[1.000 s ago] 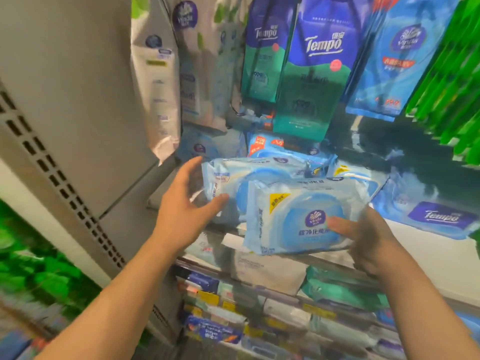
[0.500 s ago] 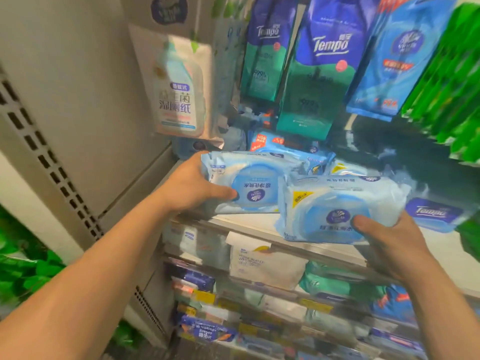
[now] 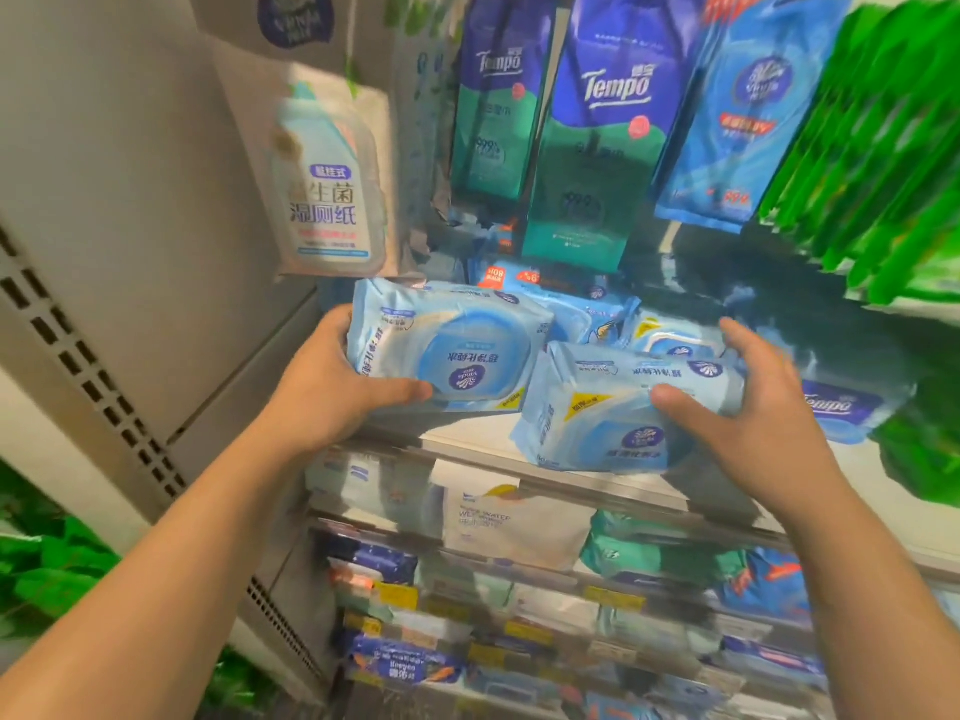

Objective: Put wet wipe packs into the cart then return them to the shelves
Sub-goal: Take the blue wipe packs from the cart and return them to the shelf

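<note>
Two light-blue wet wipe packs with round lids are at the shelf [image 3: 467, 439] front. My left hand [image 3: 332, 387] grips the left pack [image 3: 447, 345] at its left end, thumb on its lower front edge. My right hand [image 3: 753, 407] holds the right pack [image 3: 602, 413] from its right side, thumb on its face, fingers spread over the top. The right pack tilts forward over the shelf's front edge. Several more blue packs [image 3: 587, 309] lie behind them on the shelf.
Hanging Tempo bags [image 3: 597, 148] and a white wipe pouch [image 3: 327, 174] dangle just above the shelf. A blue Tempo pack [image 3: 841, 407] lies to the right. Lower shelves [image 3: 519, 589] hold several other packs. A grey perforated upright [image 3: 104, 356] bounds the left side.
Both hands moved the packs further onto the shelf. My right hand shifted from under its pack to over its right end, and the pack tipped forward.
</note>
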### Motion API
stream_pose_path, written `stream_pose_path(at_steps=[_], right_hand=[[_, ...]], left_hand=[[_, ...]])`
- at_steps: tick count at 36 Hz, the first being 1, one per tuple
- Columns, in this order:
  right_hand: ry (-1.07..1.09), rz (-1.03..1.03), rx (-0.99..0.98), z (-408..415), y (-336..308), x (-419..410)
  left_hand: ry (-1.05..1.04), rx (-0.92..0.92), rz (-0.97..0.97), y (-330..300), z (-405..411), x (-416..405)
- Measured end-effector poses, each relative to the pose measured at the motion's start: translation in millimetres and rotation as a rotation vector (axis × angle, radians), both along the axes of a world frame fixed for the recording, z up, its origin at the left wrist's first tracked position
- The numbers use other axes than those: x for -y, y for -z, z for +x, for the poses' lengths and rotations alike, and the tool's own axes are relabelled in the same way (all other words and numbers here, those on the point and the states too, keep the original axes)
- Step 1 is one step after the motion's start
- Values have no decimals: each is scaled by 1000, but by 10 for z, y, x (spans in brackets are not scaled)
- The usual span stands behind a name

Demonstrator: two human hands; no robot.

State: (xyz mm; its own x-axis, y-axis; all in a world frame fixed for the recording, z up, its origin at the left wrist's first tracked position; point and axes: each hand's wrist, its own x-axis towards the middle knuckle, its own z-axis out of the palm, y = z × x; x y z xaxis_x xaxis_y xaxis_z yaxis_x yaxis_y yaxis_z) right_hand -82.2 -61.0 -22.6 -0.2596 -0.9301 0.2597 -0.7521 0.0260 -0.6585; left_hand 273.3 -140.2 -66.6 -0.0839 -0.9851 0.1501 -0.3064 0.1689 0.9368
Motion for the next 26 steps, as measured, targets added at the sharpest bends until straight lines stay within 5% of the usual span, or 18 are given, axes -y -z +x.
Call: stream_pose_path(at_steps=[7, 16, 21, 26], right_hand=[[-245, -155, -439, 336, -249, 216], [-815, -94, -682, 1525, -520, 590], [-878, -17, -528, 1692, -476, 749], [-825, -105, -109, 1588, -554, 710]], left_hand=[[-118, -200, -29, 89, 24, -257], [-84, -7, -210, 84, -22, -470], [-126, -38, -321, 18, -16, -473], [-149, -277, -308, 60, 49, -477]])
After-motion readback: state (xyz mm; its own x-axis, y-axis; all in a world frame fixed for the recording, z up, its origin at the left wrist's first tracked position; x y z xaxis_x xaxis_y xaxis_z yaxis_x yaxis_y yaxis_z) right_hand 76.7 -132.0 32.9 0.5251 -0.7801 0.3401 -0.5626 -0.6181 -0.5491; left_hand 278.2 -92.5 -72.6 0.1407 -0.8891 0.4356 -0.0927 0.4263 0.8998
